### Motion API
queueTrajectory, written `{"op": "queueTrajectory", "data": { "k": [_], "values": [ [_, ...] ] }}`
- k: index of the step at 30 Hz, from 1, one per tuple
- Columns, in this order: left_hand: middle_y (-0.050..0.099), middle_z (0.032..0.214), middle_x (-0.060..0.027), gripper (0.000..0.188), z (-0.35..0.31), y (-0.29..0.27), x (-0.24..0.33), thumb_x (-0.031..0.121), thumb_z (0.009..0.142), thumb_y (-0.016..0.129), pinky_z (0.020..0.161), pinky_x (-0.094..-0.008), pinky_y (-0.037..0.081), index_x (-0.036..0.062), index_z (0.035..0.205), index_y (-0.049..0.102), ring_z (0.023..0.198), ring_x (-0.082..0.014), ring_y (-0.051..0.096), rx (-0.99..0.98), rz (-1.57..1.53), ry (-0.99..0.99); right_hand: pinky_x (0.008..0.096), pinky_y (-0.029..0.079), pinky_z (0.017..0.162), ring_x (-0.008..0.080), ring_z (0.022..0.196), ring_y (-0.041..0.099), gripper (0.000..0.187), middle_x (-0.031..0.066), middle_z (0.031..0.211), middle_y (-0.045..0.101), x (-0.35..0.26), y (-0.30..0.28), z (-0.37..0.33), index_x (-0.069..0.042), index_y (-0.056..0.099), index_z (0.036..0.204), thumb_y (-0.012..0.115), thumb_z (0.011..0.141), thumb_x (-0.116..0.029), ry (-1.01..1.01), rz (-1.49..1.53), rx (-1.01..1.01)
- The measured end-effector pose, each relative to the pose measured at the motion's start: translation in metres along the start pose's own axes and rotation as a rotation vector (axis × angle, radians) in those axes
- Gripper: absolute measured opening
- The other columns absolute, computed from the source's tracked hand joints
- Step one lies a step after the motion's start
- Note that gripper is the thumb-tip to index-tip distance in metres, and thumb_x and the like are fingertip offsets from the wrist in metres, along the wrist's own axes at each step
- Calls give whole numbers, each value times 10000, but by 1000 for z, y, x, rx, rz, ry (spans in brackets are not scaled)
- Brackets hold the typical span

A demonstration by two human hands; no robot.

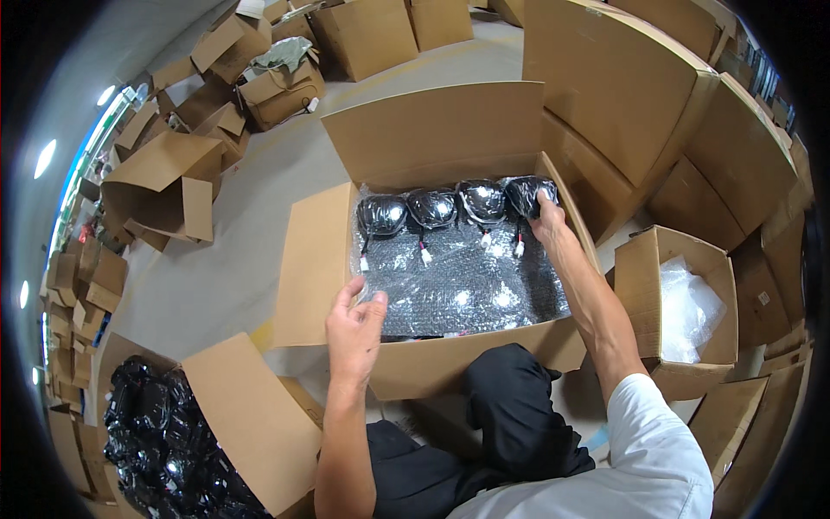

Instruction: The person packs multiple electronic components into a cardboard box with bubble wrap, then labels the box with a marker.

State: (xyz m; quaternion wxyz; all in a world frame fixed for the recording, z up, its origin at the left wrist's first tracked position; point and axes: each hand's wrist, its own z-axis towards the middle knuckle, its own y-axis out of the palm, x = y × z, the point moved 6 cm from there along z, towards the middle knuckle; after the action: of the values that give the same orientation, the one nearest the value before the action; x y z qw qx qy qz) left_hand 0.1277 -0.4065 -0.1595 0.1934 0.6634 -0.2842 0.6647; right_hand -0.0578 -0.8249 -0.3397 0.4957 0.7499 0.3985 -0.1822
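Observation:
An open cardboard box (pixel 467 372) stands before me, with bubble wrap (pixel 432 298) spread inside it. Along its far side sits a row of several black, rounded parts in clear plastic, each trailing a short cable with a white connector (pixel 425 255). My right hand (pixel 548 218) grips the rightmost black wrapped part (pixel 524 195) at the far right corner, thumb on top; some of its fingers are hidden. Over the box's near left edge, my left hand (pixel 354 333) is empty, fingers apart. The leftmost black part (pixel 381 215) lies beyond it.
At the lower left, another carton (pixel 251 424) is full of black plastic-wrapped parts (pixel 164 432). A smaller box (pixel 635 303) on the right holds clear plastic wrap (pixel 689 307). Tall cartons (pixel 614 86) stand close behind on the right. Open boxes (pixel 164 173) lie at the far left.

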Motion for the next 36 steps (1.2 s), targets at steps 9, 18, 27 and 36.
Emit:
{"op": "queueTrajectory", "data": {
  "k": [9, 18, 27, 36],
  "values": [
    [537, 1329, -197, 550, -12, -3, -7, 211, 902, 728, 914, -403, 537, -33, 1350, 522, 1040, -313, 652, 56, 473, 361, 464, 544, 706, 362, 879, 708, 541, 258, 951, 729, -45, -3, 15, 94, 691, 1072, 735, 881, -410, -616, -1684, 56],
    [622, 1271, -212, 422, -79, -119, 70, 204, 901, 703, 979, -406, 515, -25, 1248, 624, 1133, -327, 651, 58, 574, 420, 430, 325, 1174, 409, 1405, 421, 670, 315, 1490, 440, -18, -17, 3, 69, 413, 1479, 618, 982, -331, -756, -1782, -571],
    [531, 1304, -267, 497, -210, -398, 3, 173, 793, 791, 1023, -493, 446, -12, 1219, 613, 1198, -443, 536, 853, 1320, 258, 422, 349, 1151, 402, 1371, 461, 499, 278, 1437, 504, -24, -80, -143, 83, 543, 1341, 636, 979, -247, -714, -1689, -654],
    [250, 1593, -281, 1098, -108, -414, 28, 482, 689, 876, 1106, -668, 312, 47, 1535, 327, 1456, -512, 250, 763, 1746, -122, 463, 414, 1082, 438, 1268, 536, 331, 294, 1324, 579, -16, -79, -175, 71, 645, 1161, 655, 901, -135, -818, -1758, -623]
  ]
}}
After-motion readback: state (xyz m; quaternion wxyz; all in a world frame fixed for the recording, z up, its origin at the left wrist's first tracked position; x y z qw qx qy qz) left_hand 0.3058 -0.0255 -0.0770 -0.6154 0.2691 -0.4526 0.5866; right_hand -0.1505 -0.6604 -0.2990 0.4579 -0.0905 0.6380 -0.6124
